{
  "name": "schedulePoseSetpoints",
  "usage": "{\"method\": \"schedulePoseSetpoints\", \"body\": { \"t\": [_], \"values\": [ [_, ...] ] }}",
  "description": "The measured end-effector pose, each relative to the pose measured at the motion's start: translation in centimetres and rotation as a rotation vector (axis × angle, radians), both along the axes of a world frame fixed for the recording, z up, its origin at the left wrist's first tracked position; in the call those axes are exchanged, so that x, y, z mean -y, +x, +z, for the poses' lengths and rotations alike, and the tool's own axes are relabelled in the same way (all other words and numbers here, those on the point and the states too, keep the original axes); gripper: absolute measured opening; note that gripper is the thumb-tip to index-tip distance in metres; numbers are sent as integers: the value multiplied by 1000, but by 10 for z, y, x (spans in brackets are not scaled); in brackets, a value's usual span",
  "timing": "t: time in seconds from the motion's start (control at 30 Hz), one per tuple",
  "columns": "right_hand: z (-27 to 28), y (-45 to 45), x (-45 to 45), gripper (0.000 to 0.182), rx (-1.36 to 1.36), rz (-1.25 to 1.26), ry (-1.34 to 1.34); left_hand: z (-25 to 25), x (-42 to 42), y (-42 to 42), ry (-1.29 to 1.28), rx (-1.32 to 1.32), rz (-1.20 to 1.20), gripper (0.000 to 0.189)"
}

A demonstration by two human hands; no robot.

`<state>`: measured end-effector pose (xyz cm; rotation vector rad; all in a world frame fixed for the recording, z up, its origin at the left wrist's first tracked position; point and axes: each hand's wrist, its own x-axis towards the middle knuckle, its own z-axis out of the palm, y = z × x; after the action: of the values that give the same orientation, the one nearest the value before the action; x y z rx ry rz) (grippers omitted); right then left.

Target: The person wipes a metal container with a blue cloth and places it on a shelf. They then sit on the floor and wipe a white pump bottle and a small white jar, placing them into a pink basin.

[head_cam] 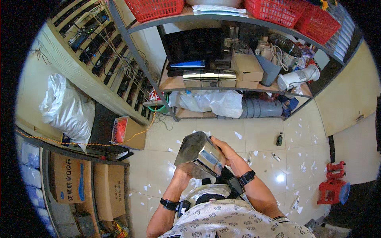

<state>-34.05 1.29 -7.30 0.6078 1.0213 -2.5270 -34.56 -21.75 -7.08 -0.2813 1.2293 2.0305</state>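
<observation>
Both my hands hold a shiny metal container with a translucent cover (pixel 196 151) in front of my body, above the tiled floor. My left hand (pixel 183 175) supports its lower left side, and its fingers are mostly hidden behind the container. At the upper right side, my right hand (pixel 224 150) grips the metal edge; some of its fingers are out of sight behind it. Similar metal boxes (pixel 209 78) stand in a row on the middle shelf ahead.
Paper scraps (pixel 238 135) and a dark pump bottle (pixel 279 139) lie on the floor. Ahead stands a metal shelf unit (pixel 205 20) with red baskets (pixel 157 9). Cardboard boxes (pixel 70 178) fill shelves at left; a red stool (pixel 329 192) stands at right. An orange cable (pixel 98 145) crosses the left side.
</observation>
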Motion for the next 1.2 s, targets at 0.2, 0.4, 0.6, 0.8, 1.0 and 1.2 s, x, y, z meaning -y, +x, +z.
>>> {"method": "schedulePoseSetpoints", "body": {
  "t": [0.2, 0.4, 0.6, 0.8, 1.0, 1.2],
  "values": [
    [0, -67, -13, 50, 41, 76, 10, 24, -21, -58, -299, -204, 168, 22],
    [-7, -115, -50, 54, 28, 113, 43, 36, -42, -101, -75, -4, 211, 54],
    [-12, -149, -75, 52, 0, 174, 348, 40, -58, -119, 205, -21, 239, 102],
    [-12, -173, -55, 50, 36, 26, 365, 36, -82, -141, -143, -248, 303, 128],
    [-6, -208, -64, 51, -72, 107, 649, 42, -101, -191, -346, -107, 254, 124],
    [-22, -273, -52, 56, -177, 2, 897, 3, -73, -281, -254, -67, 135, 116]
  ]
}}
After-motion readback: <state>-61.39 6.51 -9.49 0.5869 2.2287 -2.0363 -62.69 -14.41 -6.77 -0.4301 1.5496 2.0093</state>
